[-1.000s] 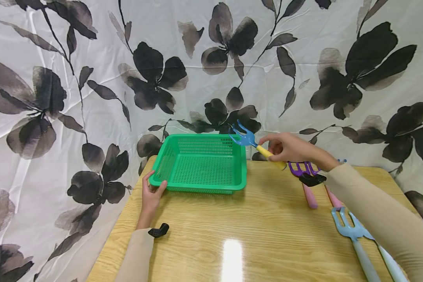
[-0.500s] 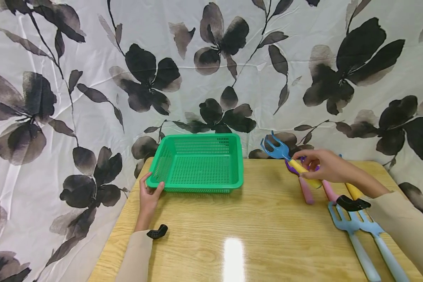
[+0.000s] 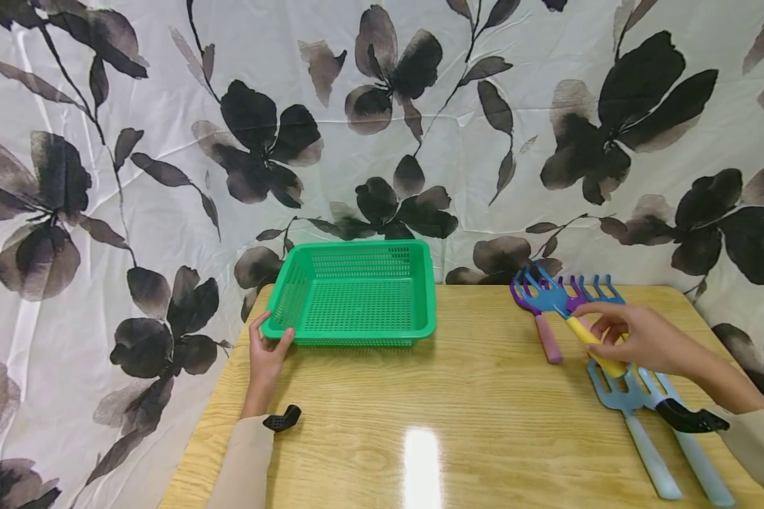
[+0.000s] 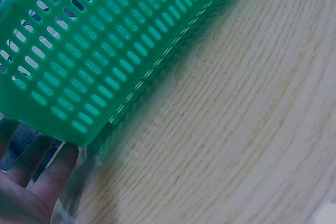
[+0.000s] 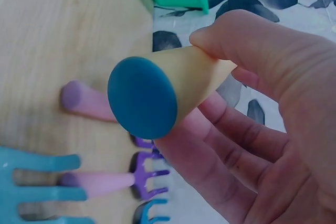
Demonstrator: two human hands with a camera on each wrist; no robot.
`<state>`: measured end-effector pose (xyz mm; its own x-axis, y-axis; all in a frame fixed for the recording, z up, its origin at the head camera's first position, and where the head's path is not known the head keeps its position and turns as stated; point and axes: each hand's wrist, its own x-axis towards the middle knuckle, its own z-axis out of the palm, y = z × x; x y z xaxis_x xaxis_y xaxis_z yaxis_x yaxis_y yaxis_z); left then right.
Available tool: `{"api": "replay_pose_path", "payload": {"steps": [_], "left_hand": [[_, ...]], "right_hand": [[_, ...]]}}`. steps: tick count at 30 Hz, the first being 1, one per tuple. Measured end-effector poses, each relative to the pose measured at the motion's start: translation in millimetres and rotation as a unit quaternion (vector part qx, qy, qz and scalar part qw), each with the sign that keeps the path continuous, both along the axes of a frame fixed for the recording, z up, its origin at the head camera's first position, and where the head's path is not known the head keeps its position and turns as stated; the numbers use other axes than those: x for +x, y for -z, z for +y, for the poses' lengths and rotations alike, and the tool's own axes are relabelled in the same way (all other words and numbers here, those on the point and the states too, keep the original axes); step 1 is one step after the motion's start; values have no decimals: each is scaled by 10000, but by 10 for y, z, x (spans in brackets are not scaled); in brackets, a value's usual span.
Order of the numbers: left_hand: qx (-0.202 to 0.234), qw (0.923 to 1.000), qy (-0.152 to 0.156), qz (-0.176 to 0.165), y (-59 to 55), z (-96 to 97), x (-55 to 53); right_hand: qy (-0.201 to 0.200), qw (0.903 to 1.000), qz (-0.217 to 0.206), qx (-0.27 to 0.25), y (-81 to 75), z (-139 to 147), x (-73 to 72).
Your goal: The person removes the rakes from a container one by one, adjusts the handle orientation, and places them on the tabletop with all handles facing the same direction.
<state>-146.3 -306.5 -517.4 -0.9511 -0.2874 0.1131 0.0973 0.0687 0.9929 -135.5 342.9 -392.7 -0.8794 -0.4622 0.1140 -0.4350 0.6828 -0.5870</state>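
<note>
My right hand [image 3: 652, 341] pinches the yellow handle of a hand fork [image 3: 584, 332] with blue tines, held over the tools at the table's right. In the right wrist view the handle's round blue end cap [image 5: 142, 98] faces the camera. Beneath the held fork lie purple forks with pink handles [image 3: 550, 341]; the hand hides part of one. My left hand [image 3: 269, 364] grips the near left corner of a green mesh basket [image 3: 350, 333], thumb at the front rim. In the left wrist view, fingertips [image 4: 65, 156] meet the basket's corner.
Two long light-blue forks [image 3: 651, 452] lie at the right front of the wooden table [image 3: 484, 424]. Another blue-tined fork [image 3: 601, 286] lies at the back right, partly hidden by the hand. A floral cloth [image 3: 331, 42] hangs behind the table.
My right hand has carried the blue-and-yellow hand fork from beside the basket rightward and down, over the purple forks. The left hand keeps its hold on the basket corner.
</note>
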Motion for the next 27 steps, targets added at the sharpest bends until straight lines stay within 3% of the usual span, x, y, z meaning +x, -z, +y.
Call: {"api": "replay_pose_path", "payload": {"steps": [10,17,21,27], "left_hand": [[132,9999,49,-20,13,22,-4],[144,9999,78,8,30,20,-7],[138,9999,40,-22,29,18,-7],[76,9997,149,-205,-179,46,67]], "right_hand": [[534,9985,-39,-60,300,128,407],[1223,9889,-774,329,538,84,765],[1326,9849,-1045,374,659,44,918],[1274,9854,-1090,302,801,-48,1065]]}}
